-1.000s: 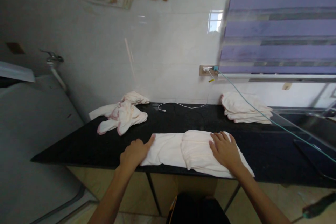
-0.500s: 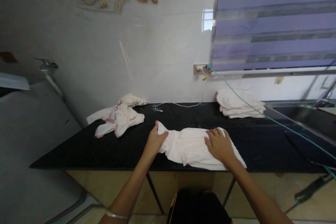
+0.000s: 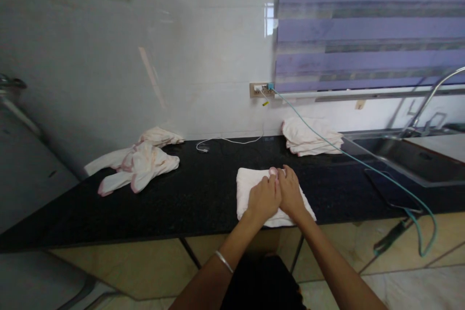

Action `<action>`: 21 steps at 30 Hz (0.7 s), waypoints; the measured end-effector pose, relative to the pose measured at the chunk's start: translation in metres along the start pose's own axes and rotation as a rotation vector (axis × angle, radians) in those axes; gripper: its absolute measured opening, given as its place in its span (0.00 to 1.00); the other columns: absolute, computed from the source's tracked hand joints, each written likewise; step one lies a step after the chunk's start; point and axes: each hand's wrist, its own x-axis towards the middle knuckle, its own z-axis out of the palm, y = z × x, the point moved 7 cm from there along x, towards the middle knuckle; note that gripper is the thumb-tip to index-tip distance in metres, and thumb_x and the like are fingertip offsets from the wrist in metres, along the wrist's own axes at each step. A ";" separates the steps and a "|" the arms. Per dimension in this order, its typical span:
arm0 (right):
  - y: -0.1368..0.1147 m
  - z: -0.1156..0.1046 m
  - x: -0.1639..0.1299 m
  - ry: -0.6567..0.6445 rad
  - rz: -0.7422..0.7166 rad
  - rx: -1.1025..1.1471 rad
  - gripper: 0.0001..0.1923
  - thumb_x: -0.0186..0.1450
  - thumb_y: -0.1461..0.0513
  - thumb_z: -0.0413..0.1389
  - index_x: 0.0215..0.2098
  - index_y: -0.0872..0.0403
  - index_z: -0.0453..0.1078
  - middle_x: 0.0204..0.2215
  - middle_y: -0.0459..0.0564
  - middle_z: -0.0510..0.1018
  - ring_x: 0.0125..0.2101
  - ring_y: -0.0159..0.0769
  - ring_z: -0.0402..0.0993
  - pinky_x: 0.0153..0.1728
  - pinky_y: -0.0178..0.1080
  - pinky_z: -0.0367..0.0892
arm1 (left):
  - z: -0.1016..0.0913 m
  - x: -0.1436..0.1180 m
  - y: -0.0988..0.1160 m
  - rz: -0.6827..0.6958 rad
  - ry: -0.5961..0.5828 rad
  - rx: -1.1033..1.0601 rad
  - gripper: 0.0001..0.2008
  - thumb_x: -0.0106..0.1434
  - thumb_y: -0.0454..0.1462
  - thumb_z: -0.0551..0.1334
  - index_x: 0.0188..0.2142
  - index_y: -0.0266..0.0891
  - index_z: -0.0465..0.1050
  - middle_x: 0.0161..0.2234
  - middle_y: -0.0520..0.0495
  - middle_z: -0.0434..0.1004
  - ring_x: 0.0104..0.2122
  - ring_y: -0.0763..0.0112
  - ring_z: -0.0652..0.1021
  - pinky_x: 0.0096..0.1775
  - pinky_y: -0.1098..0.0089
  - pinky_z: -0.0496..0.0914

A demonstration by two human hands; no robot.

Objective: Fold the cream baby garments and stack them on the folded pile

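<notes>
Folded white cloth [image 3: 247, 189]: laid at frame centre on the black desk [image 3: 189, 203], pressed flat under left hand [image 3: 263, 197] and right hand [image 3: 290, 193], palms down, nothing gripped. Crumpled cloths [image 3: 140, 164] at left; folded stack [image 3: 308, 136] at upper right.

At frame centre we see the left hand [image 3: 263, 198] and right hand [image 3: 290, 194] pressed flat, side by side and touching, on a folded white cloth [image 3: 247, 189] lying on the black counter [image 3: 181, 203]. A loose cloth pile [image 3: 140, 167] lies at centre left. A folded stack [image 3: 308, 136] sits right of centre, beside the sink [image 3: 410, 160].
</notes>
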 end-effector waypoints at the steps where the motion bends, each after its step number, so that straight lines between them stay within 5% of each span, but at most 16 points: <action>1: 0.004 -0.003 0.000 0.052 0.011 0.089 0.25 0.70 0.63 0.45 0.63 0.61 0.64 0.61 0.67 0.66 0.65 0.49 0.57 0.64 0.55 0.57 | 0.006 -0.002 -0.001 0.008 0.032 -0.039 0.28 0.77 0.46 0.41 0.70 0.36 0.55 0.53 0.31 0.77 0.51 0.52 0.80 0.49 0.59 0.72; 5: 0.027 -0.009 0.001 0.224 0.110 0.474 0.24 0.67 0.62 0.46 0.59 0.59 0.66 0.60 0.63 0.67 0.61 0.44 0.64 0.63 0.51 0.61 | 0.003 -0.011 -0.004 0.087 0.063 -0.183 0.32 0.75 0.53 0.46 0.68 0.36 0.57 0.53 0.33 0.79 0.50 0.54 0.80 0.49 0.61 0.72; 10: 0.071 -0.018 0.011 0.337 0.540 0.684 0.20 0.65 0.57 0.48 0.51 0.56 0.72 0.52 0.59 0.74 0.54 0.45 0.70 0.60 0.52 0.64 | -0.043 -0.029 0.001 0.303 0.163 -0.179 0.27 0.72 0.50 0.56 0.65 0.40 0.63 0.44 0.42 0.83 0.43 0.56 0.82 0.48 0.58 0.73; 13: 0.056 -0.047 0.032 0.322 0.381 0.580 0.23 0.67 0.55 0.50 0.55 0.57 0.71 0.58 0.61 0.71 0.60 0.45 0.66 0.64 0.52 0.61 | -0.074 -0.037 0.006 0.433 0.311 -0.213 0.18 0.74 0.44 0.55 0.57 0.40 0.71 0.44 0.42 0.83 0.45 0.59 0.81 0.51 0.59 0.72; 16: 0.014 -0.068 0.044 0.277 0.099 0.402 0.28 0.72 0.55 0.46 0.66 0.58 0.62 0.67 0.61 0.62 0.69 0.42 0.55 0.69 0.51 0.52 | -0.080 -0.029 -0.009 0.364 0.386 -0.264 0.17 0.75 0.40 0.52 0.59 0.40 0.69 0.50 0.42 0.81 0.50 0.62 0.80 0.54 0.60 0.71; 19: -0.026 -0.056 0.034 0.112 -0.085 0.231 0.31 0.75 0.55 0.42 0.73 0.57 0.52 0.72 0.59 0.55 0.72 0.42 0.49 0.70 0.51 0.51 | -0.053 -0.015 -0.041 0.192 0.316 -0.194 0.23 0.74 0.40 0.51 0.66 0.34 0.62 0.60 0.35 0.74 0.61 0.58 0.73 0.62 0.55 0.66; 21: -0.038 -0.031 0.017 -0.075 -0.148 0.091 0.29 0.75 0.56 0.43 0.73 0.53 0.56 0.71 0.57 0.59 0.71 0.45 0.51 0.69 0.55 0.52 | -0.024 -0.011 -0.062 0.138 0.165 -0.098 0.26 0.74 0.42 0.52 0.66 0.32 0.62 0.66 0.33 0.68 0.67 0.53 0.66 0.67 0.51 0.60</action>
